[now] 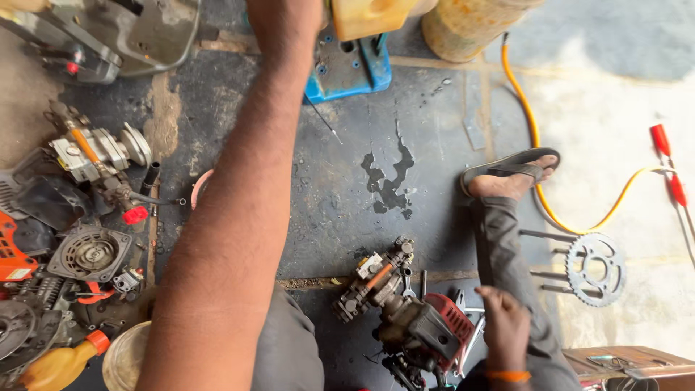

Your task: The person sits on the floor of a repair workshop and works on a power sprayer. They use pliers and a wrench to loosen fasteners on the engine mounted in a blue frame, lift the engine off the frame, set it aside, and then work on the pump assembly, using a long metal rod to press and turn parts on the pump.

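Left forearm: stretches up the middle of the frame from the bottom edge; the left hand itself runs out of view at the top, by a yellow jerrycan point(371, 16), so its grip cannot be told.
Right hand point(504, 324): lies low at right, fingers curled loosely, touching the red-cowled small engine point(427, 329) on the dark floor; whether it grips anything cannot be told.
Engine: one unit, with a grey carburettor block and an orange tube at its upper left end.
Containers: one yellow jerrycan at top centre, over one blue plastic piece point(349, 69); one rusty yellowish drum point(470, 25) beside it; one yellow bottle with an orange cap point(61, 362) at bottom left.
Spare parts: a heap at left, including a second carburettor assembly point(98, 148) and a round recoil starter point(90, 253).
Right side: one steel chain sprocket point(595, 268), one yellow hose point(532, 130), two red-handled tools point(670, 163).
Foot: one sandalled foot point(510, 177) near an oil stain point(389, 177).
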